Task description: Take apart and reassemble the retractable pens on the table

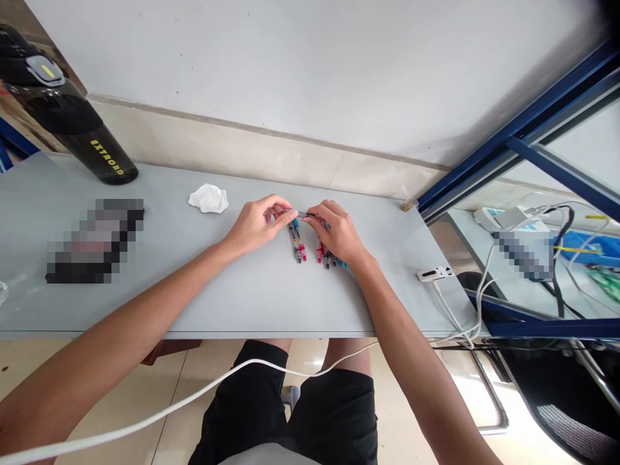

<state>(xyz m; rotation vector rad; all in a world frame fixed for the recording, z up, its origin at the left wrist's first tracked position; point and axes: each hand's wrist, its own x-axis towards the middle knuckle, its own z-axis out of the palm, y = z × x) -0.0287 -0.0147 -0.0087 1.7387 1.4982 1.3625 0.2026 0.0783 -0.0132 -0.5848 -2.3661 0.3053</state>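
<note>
My left hand [252, 225] and my right hand [340, 231] meet above the grey desk, both closed on a slim dark pen [303, 214] held level between them. Fingers cover most of that pen, so only a short middle stretch shows. Just below, a pair of clear-barrelled pens [297, 244], one with a red end, lies side by side on the desktop. Several more pens [327, 259] with red, black and teal ends lie in a row, partly hidden under my right hand.
A crumpled white tissue [208, 198] lies left of my hands. Further left are a blurred dark object [97, 242] and a black bottle [72, 110]. On the right are a white device [434, 274] with cables and a small clear cup [409, 204]. A wall backs the desk [271, 297].
</note>
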